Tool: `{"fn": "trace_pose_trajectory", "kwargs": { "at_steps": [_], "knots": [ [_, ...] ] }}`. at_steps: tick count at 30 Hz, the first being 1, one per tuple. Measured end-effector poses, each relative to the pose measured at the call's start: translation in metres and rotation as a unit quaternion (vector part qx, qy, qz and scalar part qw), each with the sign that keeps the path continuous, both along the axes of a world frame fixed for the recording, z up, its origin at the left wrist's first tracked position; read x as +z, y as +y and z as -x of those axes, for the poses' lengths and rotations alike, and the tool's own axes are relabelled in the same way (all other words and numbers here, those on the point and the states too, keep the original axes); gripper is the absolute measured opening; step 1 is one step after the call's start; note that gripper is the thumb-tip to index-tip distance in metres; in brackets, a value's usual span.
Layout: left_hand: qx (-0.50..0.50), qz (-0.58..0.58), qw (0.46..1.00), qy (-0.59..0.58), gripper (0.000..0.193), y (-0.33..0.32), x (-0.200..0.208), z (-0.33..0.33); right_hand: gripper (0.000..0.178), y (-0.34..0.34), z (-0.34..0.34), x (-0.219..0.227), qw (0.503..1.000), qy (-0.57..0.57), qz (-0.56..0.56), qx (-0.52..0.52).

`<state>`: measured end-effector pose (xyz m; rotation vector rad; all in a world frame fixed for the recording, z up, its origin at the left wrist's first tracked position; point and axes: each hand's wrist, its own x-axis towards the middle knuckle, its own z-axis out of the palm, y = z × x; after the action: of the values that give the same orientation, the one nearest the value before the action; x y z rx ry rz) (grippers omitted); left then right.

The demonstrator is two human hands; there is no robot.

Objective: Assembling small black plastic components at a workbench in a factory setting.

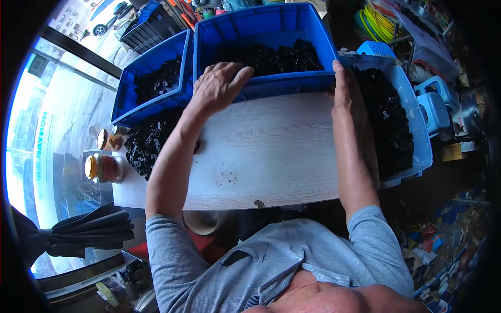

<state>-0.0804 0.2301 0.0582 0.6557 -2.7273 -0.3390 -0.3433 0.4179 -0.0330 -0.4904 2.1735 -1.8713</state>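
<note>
A large blue plastic bin [292,78] stands at the far side of the table, with small black parts [287,56] inside. My left hand [222,83] is closed over the bin's near left corner, thumb pointing right along the front rim; its fingertips are partly hidden. At the near right corner, my right hand [341,88] grips the bin's side, seen edge-on with most of its fingers out of sight. Left of this bin is a smaller blue bin [151,107], also containing black parts. A loose heap of black parts [148,143] lies beside my left forearm.
The pale wood-grain table [261,151] has a chipped near edge. A light blue tub [420,151] of black parts stands right of it. Two jars [107,168] sit at the left edge, near a window. Yellow hose [378,23] lies coiled at the back right.
</note>
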Motion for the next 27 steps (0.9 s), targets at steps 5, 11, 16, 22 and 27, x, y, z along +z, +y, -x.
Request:
{"fn": "trace_pose_trajectory", "kwargs": {
  "at_steps": [5,11,16,22,27],
  "knots": [
    [0.078,-0.034,0.990,-0.110,0.094,-0.056,-0.001,0.028,0.092,0.004,-0.041,0.043,0.991,-0.130,0.040,-0.002],
    [0.125,-0.046,0.951,-0.281,0.112,-0.074,-0.008,0.076,0.091,0.010,-0.036,0.044,0.993,-0.113,0.044,-0.003],
    [0.097,-0.034,0.942,-0.321,0.107,-0.092,-0.022,0.089,0.073,0.001,-0.023,0.019,0.998,-0.052,0.035,0.009],
    [0.034,-0.101,0.934,-0.342,0.067,-0.097,-0.005,0.086,0.064,-0.004,-0.020,0.012,0.992,0.042,0.117,0.004],
    [-0.114,-0.040,0.916,-0.383,0.040,-0.083,-0.017,0.087,0.059,0.004,-0.009,0.007,0.992,0.064,0.110,-0.002]
  ]
}}
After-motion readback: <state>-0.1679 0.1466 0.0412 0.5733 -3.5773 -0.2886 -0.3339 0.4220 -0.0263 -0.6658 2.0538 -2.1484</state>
